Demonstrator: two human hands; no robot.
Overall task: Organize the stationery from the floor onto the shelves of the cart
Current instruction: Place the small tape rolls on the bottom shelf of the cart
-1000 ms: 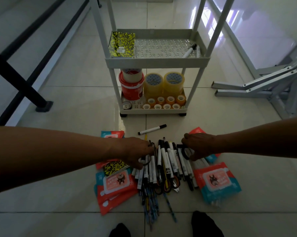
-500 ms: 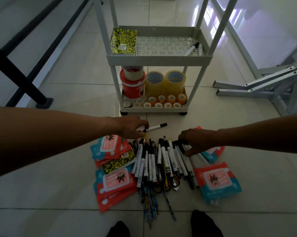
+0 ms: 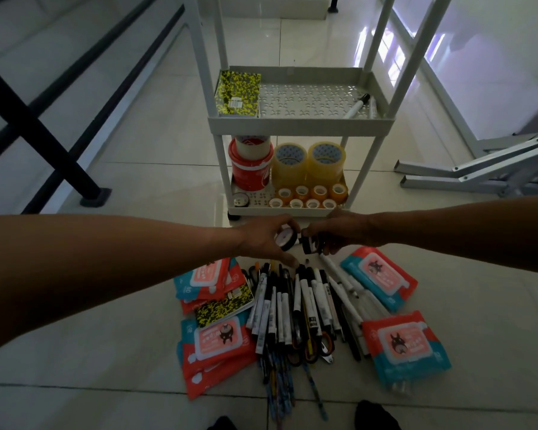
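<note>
Left hand [image 3: 263,240] held a black tape roll [image 3: 284,238], fingers curled round it, just above the floor [image 3: 122,336] in front of the cart [image 3: 301,122]'s lower front edge. Right hand [image 3: 339,232] pinched a smaller dark roll [image 3: 311,243] just beside it. Marker pile [image 3: 301,308] lay below both hands, wipe packs [image 3: 405,344] flanking it. Cart's middle shelf held a notebook [image 3: 238,94] at its left edge and a marker [image 3: 357,106] at its right edge, open room between.
</note>
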